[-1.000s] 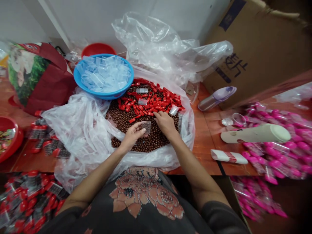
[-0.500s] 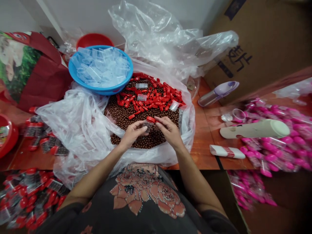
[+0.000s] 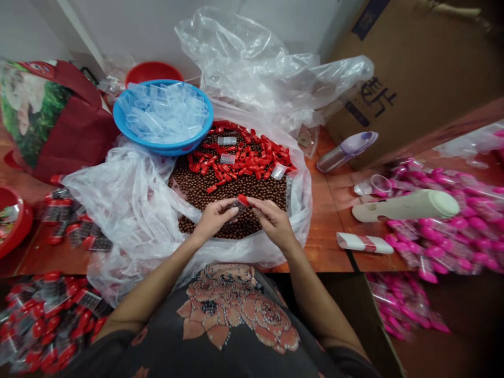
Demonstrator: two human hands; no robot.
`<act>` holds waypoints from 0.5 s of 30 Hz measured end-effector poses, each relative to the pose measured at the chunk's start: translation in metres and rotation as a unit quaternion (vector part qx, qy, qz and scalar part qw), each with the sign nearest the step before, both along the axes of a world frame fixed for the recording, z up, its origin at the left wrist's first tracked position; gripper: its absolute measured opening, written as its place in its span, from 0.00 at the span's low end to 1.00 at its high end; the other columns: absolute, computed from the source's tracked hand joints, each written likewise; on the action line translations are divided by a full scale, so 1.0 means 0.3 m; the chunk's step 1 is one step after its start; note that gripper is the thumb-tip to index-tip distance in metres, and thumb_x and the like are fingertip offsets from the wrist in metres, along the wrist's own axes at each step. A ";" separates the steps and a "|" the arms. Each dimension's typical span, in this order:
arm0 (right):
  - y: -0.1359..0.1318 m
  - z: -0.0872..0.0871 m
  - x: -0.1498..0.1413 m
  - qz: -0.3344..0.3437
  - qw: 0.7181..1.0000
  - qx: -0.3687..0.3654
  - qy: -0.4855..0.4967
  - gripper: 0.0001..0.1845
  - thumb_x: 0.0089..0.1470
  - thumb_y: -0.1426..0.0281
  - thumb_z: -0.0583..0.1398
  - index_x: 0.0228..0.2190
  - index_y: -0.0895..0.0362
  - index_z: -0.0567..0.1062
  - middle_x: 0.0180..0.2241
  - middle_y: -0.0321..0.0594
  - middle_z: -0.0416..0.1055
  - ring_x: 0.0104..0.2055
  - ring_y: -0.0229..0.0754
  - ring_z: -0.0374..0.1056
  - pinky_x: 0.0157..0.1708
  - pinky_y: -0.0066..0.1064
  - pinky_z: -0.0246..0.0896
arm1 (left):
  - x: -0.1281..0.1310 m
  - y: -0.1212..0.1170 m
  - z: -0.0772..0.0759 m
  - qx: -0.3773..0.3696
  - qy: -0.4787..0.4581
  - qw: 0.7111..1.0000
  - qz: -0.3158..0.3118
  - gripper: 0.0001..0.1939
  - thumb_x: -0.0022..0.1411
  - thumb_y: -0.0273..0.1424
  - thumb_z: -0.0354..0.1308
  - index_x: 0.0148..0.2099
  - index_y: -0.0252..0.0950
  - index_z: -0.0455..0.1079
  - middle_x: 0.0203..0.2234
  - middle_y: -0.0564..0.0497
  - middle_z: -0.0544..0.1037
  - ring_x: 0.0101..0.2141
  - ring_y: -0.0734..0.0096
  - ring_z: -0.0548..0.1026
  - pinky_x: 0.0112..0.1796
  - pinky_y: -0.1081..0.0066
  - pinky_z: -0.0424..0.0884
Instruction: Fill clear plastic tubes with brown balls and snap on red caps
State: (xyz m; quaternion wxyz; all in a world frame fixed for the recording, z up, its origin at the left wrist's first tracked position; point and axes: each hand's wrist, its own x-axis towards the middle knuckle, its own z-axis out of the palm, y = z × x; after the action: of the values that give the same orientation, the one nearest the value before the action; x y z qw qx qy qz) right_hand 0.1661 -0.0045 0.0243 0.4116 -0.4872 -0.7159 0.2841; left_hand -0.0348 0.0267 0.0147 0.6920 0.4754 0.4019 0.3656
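Obs.: the left hand [image 3: 214, 220] and right hand [image 3: 271, 220] are brought together above a heap of round brown balls [image 3: 220, 194], both closed on a small clear plastic container [image 3: 238, 208]. The left fingers wrap its body, while the right fingertips [image 3: 252, 206] pinch near a red cap [image 3: 243, 200] at its upper end. The fingers hide most of the container, so its contents cannot be read, and whether the cap is fully seated cannot be told; it appears slightly tilted. The heap lies inside a clear plastic liner bag [image 3: 118, 194] on a wooden table [image 3: 326, 236], with loose red caps [image 3: 246, 157] massed on its far side and a few empty clear containers [image 3: 227, 142] lying among them. A blue plastic basin [image 3: 129, 131] of more clear containers [image 3: 165, 118] sits at the liner's far edge. Risk assessment: a partly seated cap could pop off under thumb pressure, and any contents could spill. The smooth, small container could slip from the fingertips and drop into the heap, where it would be easily lost among the balls. Round balls roll freely, so a knock or a pull on the liner could send them over its low, slack edge onto the table. Pressure on the liner could also tip the basin, shedding its light containers onto the heap.
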 end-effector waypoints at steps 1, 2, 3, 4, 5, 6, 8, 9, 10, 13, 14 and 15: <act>-0.001 0.000 0.001 0.004 1.000 0.000 -0.008 0.19 0.63 0.71 0.53 0.53 0.44 0.72 0.51 0.38 0.75 0.52 0.43 0.70 0.51 0.43 0.65 | -0.001 -0.001 0.001 0.000 0.000 1.000 0.000 0.24 0.55 0.38 0.65 0.53 0.34 0.75 0.40 0.48 0.79 0.35 0.71 0.74 0.37 0.69 0.76; -0.001 0.000 0.001 0.011 1.000 0.000 -0.014 0.20 0.63 0.71 0.53 0.53 0.44 0.72 0.51 0.38 0.75 0.52 0.43 0.70 0.51 0.43 0.65 | -0.001 -0.002 0.002 -0.002 -0.005 1.000 -0.001 0.24 0.54 0.38 0.66 0.52 0.34 0.75 0.40 0.49 0.79 0.35 0.71 0.74 0.37 0.69 0.76; -0.002 -0.001 -0.001 0.018 1.000 0.001 -0.019 0.20 0.63 0.71 0.53 0.53 0.45 0.72 0.51 0.39 0.75 0.52 0.43 0.70 0.51 0.44 0.65 | 0.001 -0.003 0.002 -0.008 -0.014 1.000 -0.005 0.24 0.54 0.38 0.66 0.52 0.35 0.75 0.40 0.49 0.78 0.35 0.71 0.74 0.36 0.69 0.76; -0.002 -0.003 -0.005 0.023 0.999 0.004 -0.022 0.20 0.63 0.71 0.53 0.53 0.45 0.72 0.51 0.39 0.75 0.52 0.43 0.69 0.51 0.44 0.65 | 0.004 -0.005 0.001 -0.018 -0.027 0.999 -0.010 0.24 0.54 0.38 0.66 0.52 0.35 0.75 0.41 0.49 0.78 0.35 0.71 0.74 0.36 0.69 0.77; -0.004 -0.005 -0.010 0.026 0.999 0.007 -0.024 0.20 0.63 0.71 0.52 0.53 0.44 0.72 0.51 0.39 0.75 0.52 0.43 0.69 0.51 0.44 0.65 | 0.008 -0.007 0.000 -0.031 -0.041 0.999 -0.012 0.25 0.54 0.39 0.66 0.53 0.36 0.74 0.41 0.49 0.78 0.36 0.71 0.74 0.35 0.70 0.77; -0.006 -0.007 -0.018 0.027 0.999 0.009 -0.025 0.20 0.64 0.71 0.52 0.53 0.44 0.72 0.51 0.39 0.74 0.52 0.43 0.69 0.52 0.44 0.64 | 0.014 -0.010 -0.002 -0.046 -0.056 0.997 -0.012 0.26 0.54 0.40 0.66 0.54 0.37 0.73 0.42 0.49 0.77 0.36 0.71 0.74 0.33 0.70 0.77; -0.011 -0.011 -0.035 0.017 1.000 0.009 -0.018 0.19 0.63 0.70 0.52 0.52 0.44 0.73 0.50 0.39 0.73 0.53 0.44 0.68 0.53 0.45 0.64 | 0.029 -0.015 -0.008 -0.069 -0.073 0.995 -0.002 0.27 0.56 0.45 0.63 0.55 0.37 0.72 0.41 0.48 0.78 0.34 0.72 0.75 0.29 0.73 0.76; -0.014 -0.013 -0.044 0.007 1.000 0.007 -0.010 0.17 0.63 0.69 0.53 0.50 0.44 0.74 0.50 0.40 0.73 0.53 0.44 0.68 0.53 0.45 0.64 | 0.036 -0.018 -0.010 -0.074 -0.074 0.995 0.004 0.28 0.57 0.47 0.61 0.55 0.37 0.72 0.40 0.47 0.78 0.33 0.72 0.75 0.27 0.75 0.74; -0.017 -0.014 -0.052 -0.004 1.000 0.001 0.000 0.16 0.62 0.69 0.54 0.48 0.45 0.76 0.48 0.40 0.72 0.52 0.44 0.68 0.52 0.44 0.64 | 0.042 -0.020 -0.012 -0.075 -0.070 0.995 0.011 0.29 0.58 0.49 0.59 0.55 0.36 0.72 0.38 0.47 0.78 0.31 0.73 0.75 0.24 0.77 0.72; -0.022 -0.018 -0.069 -0.040 0.995 -0.053 0.073 0.12 0.57 0.66 0.61 0.44 0.47 0.77 0.42 0.39 0.73 0.46 0.43 0.70 0.48 0.40 0.67 | 0.055 -0.028 -0.012 -0.072 -0.046 0.996 0.036 0.29 0.60 0.49 0.56 0.55 0.35 0.72 0.30 0.49 0.78 0.23 0.76 0.72 0.18 0.80 0.63; -0.021 -0.019 -0.073 -0.054 0.988 -0.080 0.117 0.13 0.54 0.65 0.64 0.43 0.48 0.76 0.40 0.38 0.74 0.44 0.42 0.71 0.46 0.39 0.69 | 0.057 -0.031 -0.010 -0.070 -0.035 0.996 0.044 0.28 0.61 0.49 0.56 0.55 0.35 0.71 0.26 0.51 0.76 0.20 0.78 0.70 0.16 0.80 0.59; -0.019 -0.021 -0.076 -0.071 0.978 -0.109 0.164 0.16 0.51 0.65 0.66 0.43 0.49 0.75 0.39 0.37 0.74 0.41 0.42 0.72 0.44 0.37 0.70 | 0.059 -0.035 -0.009 -0.068 -0.023 0.996 0.051 0.28 0.62 0.48 0.55 0.56 0.35 0.71 0.22 0.53 0.74 0.17 0.79 0.67 0.15 0.80 0.56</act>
State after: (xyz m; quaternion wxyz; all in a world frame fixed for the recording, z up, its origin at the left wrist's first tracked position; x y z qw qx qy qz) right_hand 0.1434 -0.0102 0.0182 0.4870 -0.5255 -0.5666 0.4069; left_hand -0.0171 0.0163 0.0119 0.7122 0.3972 0.4334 0.3837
